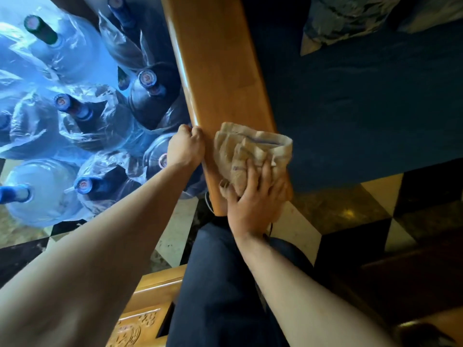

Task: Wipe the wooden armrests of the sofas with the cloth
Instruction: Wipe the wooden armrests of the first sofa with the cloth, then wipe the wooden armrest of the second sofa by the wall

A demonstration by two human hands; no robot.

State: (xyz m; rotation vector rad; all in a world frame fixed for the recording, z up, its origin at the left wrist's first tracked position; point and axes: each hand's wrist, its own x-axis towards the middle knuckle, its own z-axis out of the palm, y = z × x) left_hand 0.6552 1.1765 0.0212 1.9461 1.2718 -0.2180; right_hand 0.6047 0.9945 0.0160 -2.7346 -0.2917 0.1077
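Note:
A long wooden armrest (215,71) runs from the top of the view down to the middle, glossy and light brown. A crumpled beige cloth (248,149) lies on its near end. My right hand (253,196) lies on the cloth with fingers spread, pressing it onto the wood. My left hand (186,146) grips the armrest's left edge beside the cloth, with its fingers curled over the rim.
Several large water bottles (75,108) wrapped in clear plastic stand on the floor left of the armrest. The dark blue sofa seat (363,108) lies to the right, with a patterned cushion (345,18) at the back. A carved wooden piece (147,311) and tiled floor (350,209) are below.

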